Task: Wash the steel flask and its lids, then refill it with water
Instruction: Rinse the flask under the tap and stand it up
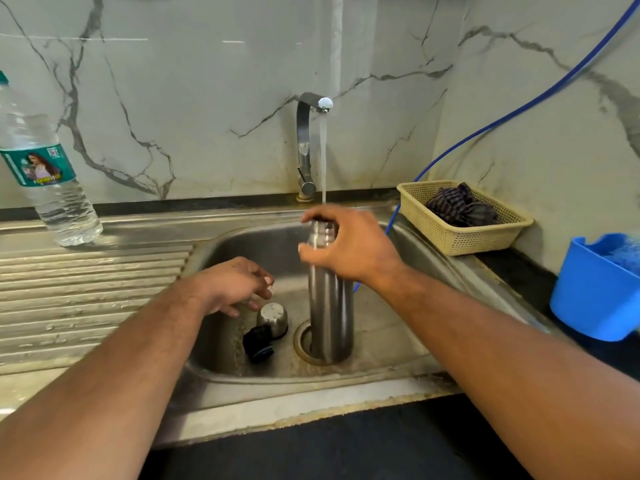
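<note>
Right hand fingers grip flask neck.

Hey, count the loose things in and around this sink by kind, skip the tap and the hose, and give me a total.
Flask: 1
Lids: 2, steel lid and black lid
Plastic bottle: 1
Basket: 1
Cloth: 1
Tub: 1
Total: 7
</note>
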`<state>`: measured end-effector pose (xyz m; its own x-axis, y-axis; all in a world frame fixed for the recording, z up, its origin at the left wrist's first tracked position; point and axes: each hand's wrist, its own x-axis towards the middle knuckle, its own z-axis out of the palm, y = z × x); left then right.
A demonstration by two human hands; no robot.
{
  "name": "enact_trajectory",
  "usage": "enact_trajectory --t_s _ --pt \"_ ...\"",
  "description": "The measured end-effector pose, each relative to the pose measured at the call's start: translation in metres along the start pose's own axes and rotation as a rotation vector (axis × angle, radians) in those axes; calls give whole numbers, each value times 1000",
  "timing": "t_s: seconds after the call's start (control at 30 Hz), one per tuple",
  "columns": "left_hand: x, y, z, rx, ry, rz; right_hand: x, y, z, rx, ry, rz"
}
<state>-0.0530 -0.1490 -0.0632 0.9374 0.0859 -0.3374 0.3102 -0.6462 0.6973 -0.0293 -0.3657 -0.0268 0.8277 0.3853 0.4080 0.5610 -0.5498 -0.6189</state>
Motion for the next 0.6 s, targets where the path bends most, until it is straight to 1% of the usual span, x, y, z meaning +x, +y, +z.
enact_trajectory --t_s 0.07,0.1,0.17,0.2,0.23,0.27,0.33,0.37,0.43,0.5,0.57,0.6 --pt "3 -4 0 -34 -13 0 4 -1 -7 81 142 -24" --pt "4 -4 0 -45 -23 -6 3 0 -8 89 148 -3" --pt "2 -4 0 -61 -53 -42 -1 3 2 32 29 57" --pt "0 -4 -1 -61 -79 -69 -2 5 6 19 7 66" --pt "-2 -4 -1 -55 -114 -94 -1 6 6 30 30 73" --pt "-4 -5 -1 -54 -157 -110 2 7 2 89 88 92" --pt "-10 -4 0 -99 -271 -104 8 13 -10 306 266 189" --pt "-12 -2 0 -161 -324 -81 10 16 -15 443 349 266" --pt "-17 4 -2 -349 -363 -23 12 24 -16 670 437 421" --pt "-19 8 -8 -541 -302 23 13 27 -14 833 445 531" --pt "-19 11 -12 -635 -175 47 16 31 -15 978 429 613" --pt "-18 11 -14 -669 -97 55 17 33 -15 997 406 654"
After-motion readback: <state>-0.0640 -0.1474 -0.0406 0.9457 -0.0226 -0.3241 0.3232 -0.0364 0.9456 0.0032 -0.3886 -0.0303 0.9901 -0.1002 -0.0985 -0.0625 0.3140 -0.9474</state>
